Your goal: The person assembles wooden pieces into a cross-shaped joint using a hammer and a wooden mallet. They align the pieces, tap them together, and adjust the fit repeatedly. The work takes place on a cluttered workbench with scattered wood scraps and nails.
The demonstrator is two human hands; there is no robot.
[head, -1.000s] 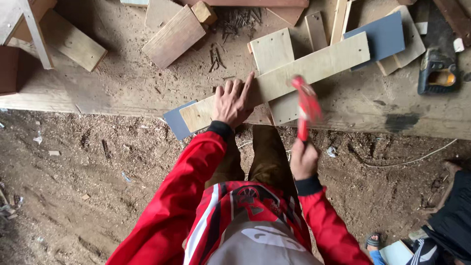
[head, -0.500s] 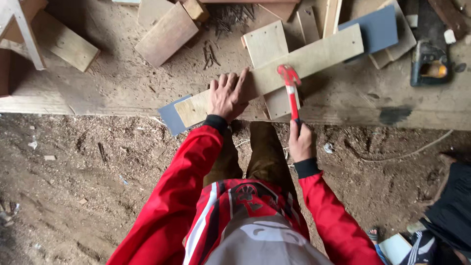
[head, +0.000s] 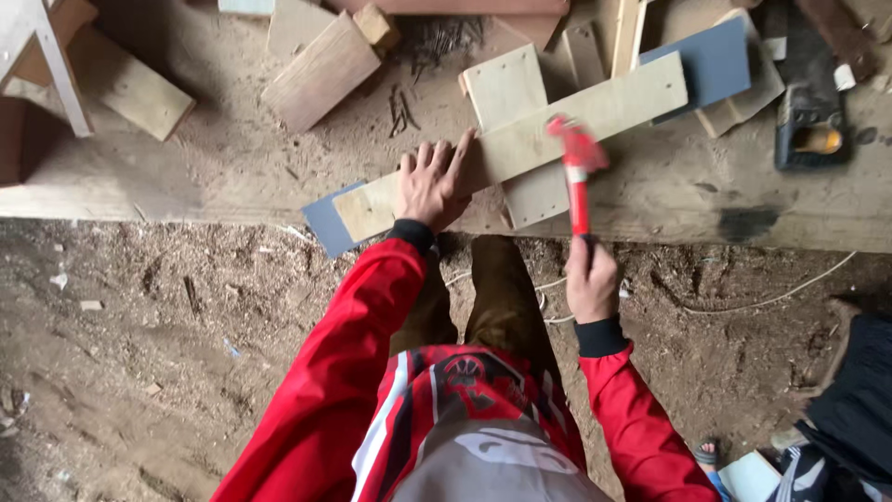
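Observation:
My left hand lies flat, fingers spread, on a long pale wooden board that runs diagonally across a raised wooden platform. My right hand grips the handle of a red hammer, whose head sits over the board's middle, just right of my left hand. Under the board lie a pale square panel and a blue-grey sheet. Both sleeves are red.
Loose wood offcuts and a scatter of nails lie on the platform. A black and yellow tool sits at the right. A blue-grey panel lies behind the board. Sawdust-covered ground lies below; another person's dark clothing shows at the lower right.
The hammer was raised toward me a second ago and has swung forward; its head is now down over the board. My left hand has stayed pressed on the board.

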